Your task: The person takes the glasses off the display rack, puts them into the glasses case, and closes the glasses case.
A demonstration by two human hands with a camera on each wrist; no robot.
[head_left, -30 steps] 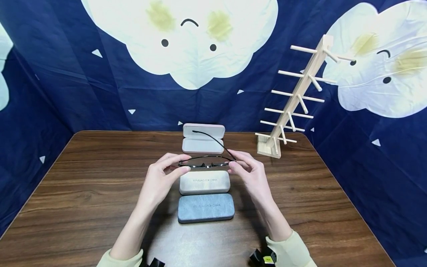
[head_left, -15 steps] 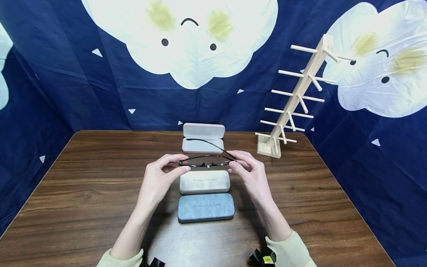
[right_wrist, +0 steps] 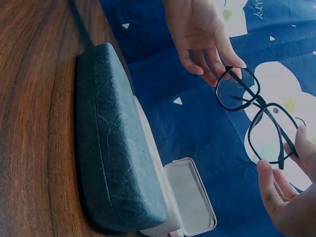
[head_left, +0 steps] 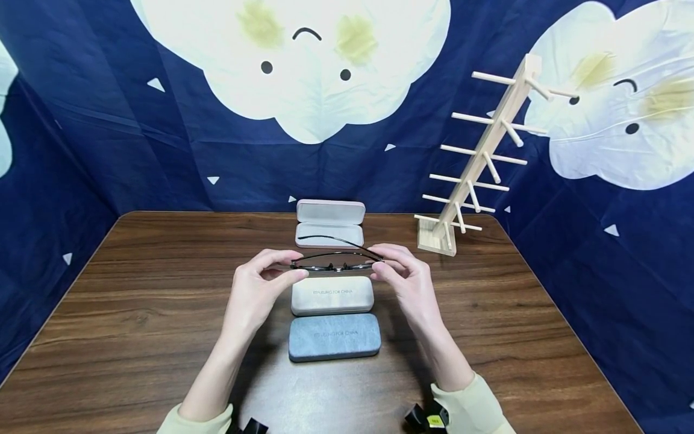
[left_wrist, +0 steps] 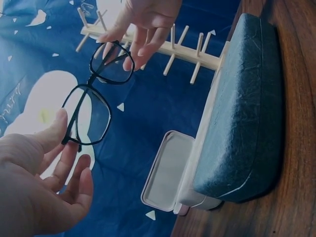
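Both hands hold a pair of black-framed glasses (head_left: 333, 260) level above the table. My left hand (head_left: 297, 268) pinches the frame's left end between thumb and fingers. My right hand (head_left: 378, 265) pinches the right end, where one thin temple arm (head_left: 325, 239) stretches back to the left over the open case. In the left wrist view the glasses (left_wrist: 91, 79) hang between my left hand (left_wrist: 61, 133) and my right hand (left_wrist: 131, 49). The right wrist view shows the glasses (right_wrist: 259, 106) with both lenses facing the camera. A closed beige case (head_left: 332, 295) lies just below the glasses.
An open pink case (head_left: 330, 224) sits behind the glasses, and a closed blue-grey case (head_left: 334, 337) lies nearest me. A slanted wooden peg rack (head_left: 477, 163) stands at the back right of the brown wooden table (head_left: 135, 301). Blue cloud-printed cloth surrounds it.
The long temple arm has swung down and inward towards the frame front. Both hands have stayed nearly where they were.
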